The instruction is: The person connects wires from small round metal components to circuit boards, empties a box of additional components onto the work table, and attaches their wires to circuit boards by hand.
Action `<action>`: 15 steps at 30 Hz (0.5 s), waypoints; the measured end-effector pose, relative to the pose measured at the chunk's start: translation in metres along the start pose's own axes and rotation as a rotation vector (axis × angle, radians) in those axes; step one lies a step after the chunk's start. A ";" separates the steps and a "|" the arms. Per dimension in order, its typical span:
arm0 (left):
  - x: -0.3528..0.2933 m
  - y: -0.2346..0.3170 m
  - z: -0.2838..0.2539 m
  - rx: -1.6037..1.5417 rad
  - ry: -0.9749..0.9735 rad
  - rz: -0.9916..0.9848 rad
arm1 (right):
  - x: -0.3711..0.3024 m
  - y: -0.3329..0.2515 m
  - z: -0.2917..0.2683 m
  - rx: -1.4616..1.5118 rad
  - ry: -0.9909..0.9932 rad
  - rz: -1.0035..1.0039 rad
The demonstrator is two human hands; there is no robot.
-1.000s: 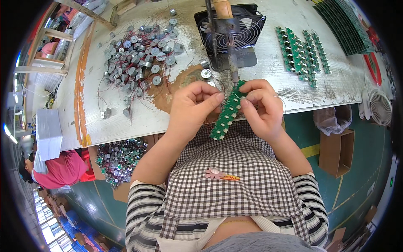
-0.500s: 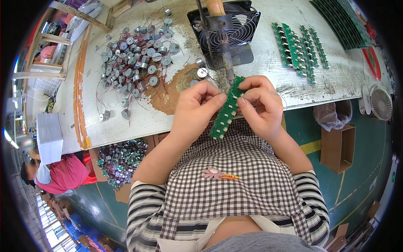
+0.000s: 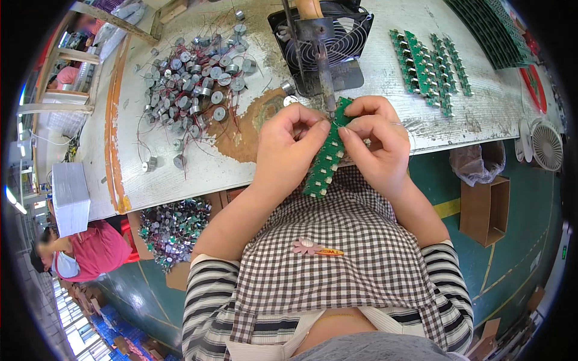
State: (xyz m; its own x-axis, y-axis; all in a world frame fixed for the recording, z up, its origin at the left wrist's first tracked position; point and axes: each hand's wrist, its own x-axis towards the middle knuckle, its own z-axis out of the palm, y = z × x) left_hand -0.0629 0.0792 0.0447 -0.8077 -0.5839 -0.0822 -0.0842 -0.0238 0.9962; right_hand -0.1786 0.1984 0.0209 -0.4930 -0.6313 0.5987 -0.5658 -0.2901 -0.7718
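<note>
My right hand (image 3: 380,144) pinches a green circuit board strip (image 3: 327,161) by its right edge, near the upper end. The strip slants over the table's front edge, with small pale parts in rows on it. At its left edge my left hand (image 3: 290,143) is closed in a pinch; what lies between its fingertips is hidden. Just above the strip's upper end stands the tip of an upright soldering iron (image 3: 324,75) held in a metal bracket. A small round motor (image 3: 289,101) lies behind my left hand, partly covered by it.
A heap of small motors with thin red wires (image 3: 195,78) covers the table's left part. Behind the iron stands a black fan (image 3: 349,39). More green board strips (image 3: 424,69) lie at right, beside stacked dark panels (image 3: 490,33). A box of parts (image 3: 174,231) sits below left.
My left fingertips have shifted slightly up and right along the strip, closer to the iron's tip. My left hand now covers more of the motor behind it. The strip has moved slightly up.
</note>
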 end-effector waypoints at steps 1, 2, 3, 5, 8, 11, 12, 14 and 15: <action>0.001 -0.001 0.001 -0.022 0.003 0.031 | 0.001 0.000 0.000 0.001 0.000 0.005; 0.001 -0.001 0.001 -0.023 0.003 0.030 | 0.001 0.000 -0.001 0.003 0.003 -0.007; 0.001 -0.002 0.001 -0.037 0.002 0.050 | 0.000 0.000 0.000 0.004 0.004 -0.013; 0.000 -0.004 0.001 -0.052 0.002 0.069 | -0.002 -0.002 0.000 0.021 0.009 0.012; -0.003 -0.006 0.001 0.032 0.015 0.025 | -0.008 -0.004 0.001 0.064 0.021 0.071; -0.003 -0.007 0.001 0.041 0.026 0.040 | -0.013 -0.005 0.000 0.156 0.014 0.120; -0.003 -0.007 0.000 0.019 0.006 0.059 | -0.013 -0.005 -0.001 0.231 0.003 0.131; -0.001 -0.007 -0.001 -0.002 -0.014 0.079 | -0.014 -0.004 -0.001 0.221 0.002 0.135; 0.000 -0.007 -0.001 0.000 -0.027 0.084 | -0.014 -0.004 -0.002 0.220 0.004 0.135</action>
State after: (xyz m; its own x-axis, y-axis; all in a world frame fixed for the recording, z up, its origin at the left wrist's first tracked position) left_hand -0.0614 0.0783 0.0381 -0.8276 -0.5614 0.0011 -0.0153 0.0244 0.9996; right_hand -0.1706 0.2096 0.0158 -0.5566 -0.6724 0.4879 -0.3375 -0.3536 -0.8724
